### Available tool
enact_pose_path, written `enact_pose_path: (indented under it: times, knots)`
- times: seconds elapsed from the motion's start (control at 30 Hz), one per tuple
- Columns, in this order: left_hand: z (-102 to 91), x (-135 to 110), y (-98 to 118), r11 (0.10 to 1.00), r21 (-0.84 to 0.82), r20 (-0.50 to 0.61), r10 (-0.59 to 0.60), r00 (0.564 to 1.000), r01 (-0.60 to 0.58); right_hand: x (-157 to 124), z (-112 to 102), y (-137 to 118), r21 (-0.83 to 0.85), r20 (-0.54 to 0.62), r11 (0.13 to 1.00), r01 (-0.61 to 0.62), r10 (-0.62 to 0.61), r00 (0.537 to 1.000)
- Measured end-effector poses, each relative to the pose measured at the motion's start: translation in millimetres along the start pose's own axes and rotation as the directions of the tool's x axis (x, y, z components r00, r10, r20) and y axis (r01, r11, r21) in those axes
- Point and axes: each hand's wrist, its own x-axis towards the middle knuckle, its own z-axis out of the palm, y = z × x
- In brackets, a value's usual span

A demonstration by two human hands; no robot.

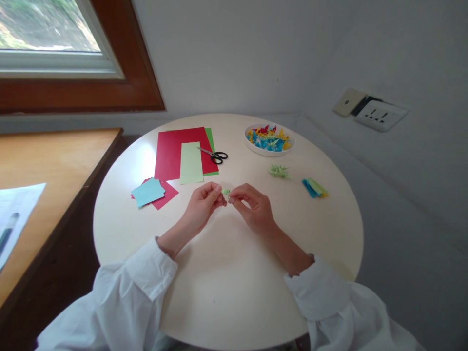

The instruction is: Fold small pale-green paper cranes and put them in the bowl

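Observation:
My left hand (202, 201) and my right hand (254, 205) meet over the middle of the round white table (226, 273). Both pinch a small folded piece of light green paper (225, 192) between their fingertips, just above the tabletop. White sleeves cover both forearms. Beyond the hands lies a light green paper strip (191, 163) on top of a red sheet (171, 152) and a green sheet (211, 146). Black-handled scissors (215, 155) rest on the sheets' right edge.
A white dish (269, 139) of coloured folded paper figures stands at the back right. A folded green figure (279, 170) and a small stack of blue and yellow squares (315, 188) lie to the right. Blue and red squares (150, 191) lie left. A wooden desk (44, 175) adjoins on the left.

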Motion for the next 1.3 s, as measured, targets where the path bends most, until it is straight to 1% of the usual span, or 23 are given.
enact_pose_path:
  times: [0.13, 0.37, 0.47, 0.63, 0.77, 0.9, 1.03, 1.2, 1.3]
  knots:
    - [0.6, -0.8, 0.9, 1.000, -0.022, 0.021, 0.000, 1.000, 0.001, -0.3, 0.3, 0.5, 0.074, 0.001, 0.997, -0.023, 0.023, 1.000]
    - [-1.4, -1.8, -1.3, 0.999, -0.007, 0.083, 0.034, 0.996, -0.033, -0.6, -1.1, -3.4, 0.136, 0.021, 0.990, -0.045, 0.042, 0.999]
    - [-2.9, -1.4, -2.4, 0.999, -0.031, 0.119, 0.026, 0.993, -0.022, 0.1, -0.7, -3.7, 0.170, 0.003, 0.980, -0.101, 0.102, 0.995]
    - [-3.2, -2.2, -0.5, 0.991, -0.133, 0.175, -0.008, 0.985, 0.032, 1.0, -0.8, 0.1, 0.239, -0.017, 0.947, -0.213, 0.223, 0.975]
    - [-2.4, -2.8, 1.5, 0.976, -0.196, 0.199, -0.051, 0.979, 0.090, 1.2, -2.7, 1.3, 0.269, 0.001, 0.928, -0.257, 0.267, 0.964]
    - [-2.3, -2.7, 1.0, 0.967, -0.222, 0.212, -0.074, 0.975, 0.122, 1.7, -3.2, -1.3, 0.268, 0.019, 0.925, -0.271, 0.276, 0.961]
    - [-2.8, -2.4, -0.8, 0.965, -0.230, 0.208, -0.076, 0.975, 0.124, 2.3, -1.9, -4.1, 0.264, 0.044, 0.926, -0.270, 0.268, 0.962]
    - [-2.7, -2.8, -1.3, 0.962, -0.243, 0.206, -0.078, 0.975, 0.128, 3.0, -1.2, -3.3, 0.275, 0.024, 0.931, -0.241, 0.244, 0.969]
    - [-2.6, -2.5, -1.0, 0.961, -0.242, 0.195, -0.087, 0.977, 0.134, 3.2, -2.1, -1.9, 0.269, 0.032, 0.933, -0.237, 0.237, 0.971]
